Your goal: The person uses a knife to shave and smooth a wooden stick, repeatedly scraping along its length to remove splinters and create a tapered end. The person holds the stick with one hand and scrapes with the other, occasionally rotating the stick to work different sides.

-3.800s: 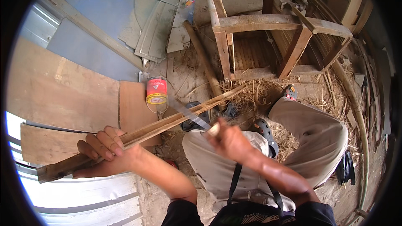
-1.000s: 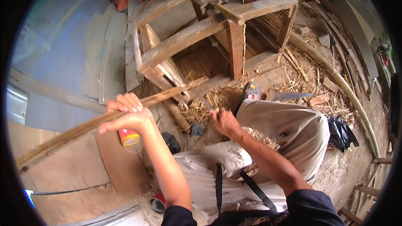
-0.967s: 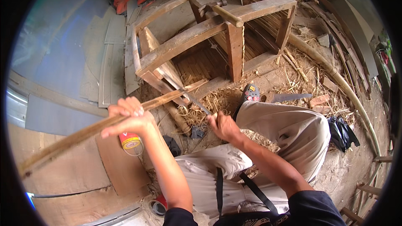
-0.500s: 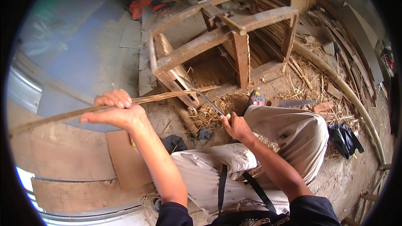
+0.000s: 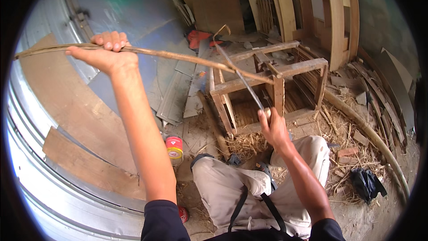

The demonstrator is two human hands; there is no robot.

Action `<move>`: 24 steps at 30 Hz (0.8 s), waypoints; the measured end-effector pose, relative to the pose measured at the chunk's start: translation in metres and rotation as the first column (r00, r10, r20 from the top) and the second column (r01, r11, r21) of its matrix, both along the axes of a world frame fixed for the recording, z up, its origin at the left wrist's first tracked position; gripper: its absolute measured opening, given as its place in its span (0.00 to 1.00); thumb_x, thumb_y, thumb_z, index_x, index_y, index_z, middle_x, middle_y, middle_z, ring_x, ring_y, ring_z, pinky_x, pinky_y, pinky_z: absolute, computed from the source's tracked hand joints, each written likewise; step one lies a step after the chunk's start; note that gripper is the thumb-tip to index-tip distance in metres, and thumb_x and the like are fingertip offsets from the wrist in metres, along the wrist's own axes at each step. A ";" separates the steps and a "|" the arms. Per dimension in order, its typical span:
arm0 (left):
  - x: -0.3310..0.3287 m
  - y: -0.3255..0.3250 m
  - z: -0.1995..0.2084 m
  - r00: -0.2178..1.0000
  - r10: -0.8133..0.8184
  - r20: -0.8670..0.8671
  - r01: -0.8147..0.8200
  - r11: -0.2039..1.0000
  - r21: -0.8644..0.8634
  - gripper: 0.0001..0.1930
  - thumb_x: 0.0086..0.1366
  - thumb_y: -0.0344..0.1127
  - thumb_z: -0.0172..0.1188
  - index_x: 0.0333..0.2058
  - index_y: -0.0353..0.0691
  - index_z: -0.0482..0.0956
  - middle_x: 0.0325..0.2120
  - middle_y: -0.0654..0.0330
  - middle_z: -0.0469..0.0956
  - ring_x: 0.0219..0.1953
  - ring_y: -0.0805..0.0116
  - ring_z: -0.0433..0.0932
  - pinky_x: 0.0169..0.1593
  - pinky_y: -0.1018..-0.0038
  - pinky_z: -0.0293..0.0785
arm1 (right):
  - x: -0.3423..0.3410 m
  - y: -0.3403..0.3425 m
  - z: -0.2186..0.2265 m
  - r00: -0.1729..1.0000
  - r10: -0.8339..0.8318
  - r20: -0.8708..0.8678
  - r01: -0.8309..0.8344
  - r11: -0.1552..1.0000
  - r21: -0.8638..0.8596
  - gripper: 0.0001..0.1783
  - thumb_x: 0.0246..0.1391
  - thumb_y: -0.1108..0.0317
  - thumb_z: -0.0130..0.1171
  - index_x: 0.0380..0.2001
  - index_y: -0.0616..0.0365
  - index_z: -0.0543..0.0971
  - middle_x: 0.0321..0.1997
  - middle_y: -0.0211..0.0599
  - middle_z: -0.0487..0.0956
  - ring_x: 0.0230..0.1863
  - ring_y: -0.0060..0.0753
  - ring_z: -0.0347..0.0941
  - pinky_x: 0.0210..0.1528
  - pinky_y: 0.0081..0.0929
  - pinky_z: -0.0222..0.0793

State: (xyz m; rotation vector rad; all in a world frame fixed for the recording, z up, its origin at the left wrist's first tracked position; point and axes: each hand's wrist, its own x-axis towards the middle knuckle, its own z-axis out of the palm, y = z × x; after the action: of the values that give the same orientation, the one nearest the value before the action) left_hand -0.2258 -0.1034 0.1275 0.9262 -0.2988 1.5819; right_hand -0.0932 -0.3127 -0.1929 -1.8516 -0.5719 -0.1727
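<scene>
My left hand [image 5: 107, 53] is raised at the upper left, its fingers wrapped round a long, rough strip of wood or bamboo [image 5: 178, 56]. From there the strip slopes down to the right, its end in front of a wooden frame [image 5: 280, 96]. In my right hand [image 5: 275, 128], lower and right of centre, is a long-bladed knife [image 5: 249, 89] gripped by its handle. The blade points up and left and crosses the strip near its far end. A thin curled shaving [image 5: 221, 30] shows at the blade's tip.
Shavings [image 5: 249, 145] litter the floor before the frame. A long pole [image 5: 365, 127] and stacked boards [image 5: 379, 102] lie to the right, near a black plastic bag [image 5: 366, 184]. A red and yellow can [image 5: 174, 147] stands beside my left forearm. Corrugated metal [image 5: 53, 187] runs along the left.
Both hands have moved up and away from my lap, still holding the strip and the knife. The view has shifted upward. A curled shaving now shows at the blade's tip.
</scene>
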 end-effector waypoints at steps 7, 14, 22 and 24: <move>0.029 0.019 0.063 0.999 0.049 0.010 -0.049 0.997 0.061 0.37 0.59 0.80 0.26 0.16 0.49 0.55 0.07 0.69 0.49 0.10 0.74 0.47 0.17 0.78 0.46 | 0.057 0.031 0.064 0.990 0.076 0.122 -0.070 0.996 -0.048 0.30 0.63 0.47 0.50 0.33 0.73 0.72 0.23 0.64 0.76 0.30 0.66 0.76 0.33 0.49 0.69; 0.160 0.075 0.090 0.992 0.031 -0.126 -0.011 0.987 0.158 0.35 0.65 0.73 0.34 0.20 0.44 0.58 0.10 0.67 0.53 0.12 0.73 0.52 0.19 0.76 0.50 | 0.098 0.099 0.036 0.975 0.185 -0.121 -0.179 0.982 0.061 0.28 0.65 0.47 0.47 0.34 0.69 0.70 0.19 0.41 0.73 0.20 0.28 0.67 0.24 0.34 0.64; 0.365 0.137 0.133 0.912 0.058 -0.406 0.048 0.968 0.247 0.31 0.56 0.74 0.52 0.19 0.52 0.59 0.10 0.72 0.57 0.10 0.79 0.58 0.14 0.81 0.56 | 0.202 0.153 0.069 0.825 0.467 -0.318 -0.394 0.879 0.266 0.26 0.66 0.45 0.43 0.37 0.62 0.69 0.22 0.29 0.71 0.18 0.20 0.67 0.20 0.22 0.66; 0.418 0.133 0.109 0.842 0.018 -0.540 0.131 0.963 0.236 0.30 0.57 0.73 0.53 0.17 0.53 0.60 0.09 0.72 0.57 0.08 0.79 0.56 0.12 0.81 0.54 | 0.214 0.162 0.084 0.855 0.421 -0.304 -0.385 0.907 0.171 0.26 0.65 0.44 0.43 0.37 0.61 0.69 0.21 0.29 0.71 0.18 0.20 0.66 0.20 0.23 0.66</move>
State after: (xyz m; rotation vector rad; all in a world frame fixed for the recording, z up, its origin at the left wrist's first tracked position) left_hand 0.1920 0.0291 0.2361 1.5150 -0.1345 1.1756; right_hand 0.1206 -0.1506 -0.1087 -1.5711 -0.6826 0.3840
